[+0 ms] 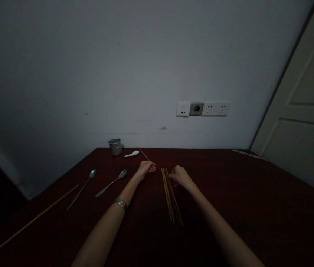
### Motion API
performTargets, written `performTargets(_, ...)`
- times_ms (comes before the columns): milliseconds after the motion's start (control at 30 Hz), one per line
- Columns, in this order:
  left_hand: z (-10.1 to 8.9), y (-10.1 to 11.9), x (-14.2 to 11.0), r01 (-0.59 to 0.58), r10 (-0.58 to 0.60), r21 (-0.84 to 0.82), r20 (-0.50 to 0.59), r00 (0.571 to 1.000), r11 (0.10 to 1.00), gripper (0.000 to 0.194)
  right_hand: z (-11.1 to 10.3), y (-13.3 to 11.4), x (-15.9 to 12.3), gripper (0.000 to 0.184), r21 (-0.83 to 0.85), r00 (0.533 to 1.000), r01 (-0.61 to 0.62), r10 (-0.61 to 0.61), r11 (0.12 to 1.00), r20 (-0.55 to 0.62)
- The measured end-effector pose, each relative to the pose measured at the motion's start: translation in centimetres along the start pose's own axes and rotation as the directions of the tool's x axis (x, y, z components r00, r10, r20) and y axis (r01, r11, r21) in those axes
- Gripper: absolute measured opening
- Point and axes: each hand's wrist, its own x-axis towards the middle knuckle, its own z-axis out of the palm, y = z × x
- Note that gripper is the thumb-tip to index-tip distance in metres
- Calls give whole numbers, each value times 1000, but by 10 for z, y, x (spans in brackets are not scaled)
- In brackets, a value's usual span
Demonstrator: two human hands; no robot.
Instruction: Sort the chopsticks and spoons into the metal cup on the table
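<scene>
My left hand (146, 167) is closed, its fingers curled. A thin wooden chopstick (143, 154) slants from it toward the upper left; the part inside the fingers is hidden. To the right, several wooden chopsticks (168, 198) lie close together on the dark red table (218, 207), pointing toward me. At their far ends my right hand (180, 175) pinches with thumb and forefinger at the rightmost chopstick. A metal bracelet (121, 203) circles my left wrist.
Left of my left arm lie a metal fork-like utensil (111, 183), a metal spoon (81, 190) and a long thin stick (31, 221). A metal cup (115, 147) and a white spoon (131, 154) are near the wall (146, 74). A flat strip (248, 154) rests at the back right.
</scene>
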Motion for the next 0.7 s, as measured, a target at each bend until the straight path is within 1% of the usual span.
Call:
performTargets(100,2,1,-2,1,-1,24,-10,1000,1000,16,-1,13,3,25,-13,990,54,-56,998,-128)
performTargets(167,3,1,-3,4,-4,47,-12,1000,999,17,0,23,6,29,39,982,81,-73,996,-174)
performTargets(300,6,4,-5,12,-9,93,-23,1000,996,18,5,41,11,31,262,983,104,-58,960,-176)
performTargets(367,9,10,-8,10,-7,112,-30,1000,994,16,6,47,13,31,326,981,119,-61,938,-183)
performTargets(467,14,33,-19,-50,50,131,1,999,990,15,7,50,13,32,350,975,156,-86,924,-206)
performTargets(500,17,43,-26,-105,100,138,40,994,985,15,7,50,12,32,355,973,164,-91,920,-214)
performTargets(567,19,64,-43,-222,207,149,114,972,964,18,7,50,11,33,365,969,179,-99,914,-227)
performTargets(633,14,83,-63,-294,267,195,155,951,936,19,7,50,10,34,370,967,186,-103,910,-233)
performTargets(700,-1,98,-82,-329,294,259,165,941,908,18,6,49,9,34,367,968,183,-102,912,-229)
